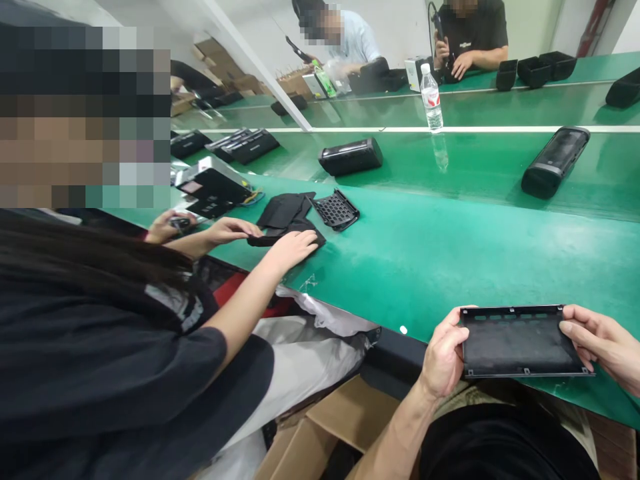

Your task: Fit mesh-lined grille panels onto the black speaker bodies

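Observation:
My left hand [443, 353] grips the left edge of a flat black rectangular metal plate [520, 341] with small tabs along its rim. My right hand [597, 341] holds the plate's opposite edge, fingers curled over it. The plate is tilted just above the near edge of a green workbench [450, 267], and its underside is hidden. Nothing else is in either hand.
To the left, a seated co-worker's hands [285, 243] rest on black sheet parts beside a black grille [336, 210]. Black cylindrical speakers [555, 161] lie on the bench behind, near a water bottle [432, 99]. A cardboard box [325, 433] sits below the bench edge.

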The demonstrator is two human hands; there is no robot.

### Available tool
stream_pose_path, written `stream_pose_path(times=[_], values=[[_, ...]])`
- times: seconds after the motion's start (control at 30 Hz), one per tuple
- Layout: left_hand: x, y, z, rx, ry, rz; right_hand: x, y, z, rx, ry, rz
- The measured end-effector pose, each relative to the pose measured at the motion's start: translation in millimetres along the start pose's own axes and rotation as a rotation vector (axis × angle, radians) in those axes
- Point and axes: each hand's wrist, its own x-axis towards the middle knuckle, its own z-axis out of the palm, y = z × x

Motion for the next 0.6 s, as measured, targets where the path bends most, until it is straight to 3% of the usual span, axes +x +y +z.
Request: stream_pose_path(times=[0.6], values=[[1.0, 0.6, -10.2, 0.051, -0.032, 0.037, -4.3, 0.4, -9.7, -0.006, -0.069, -0.062]])
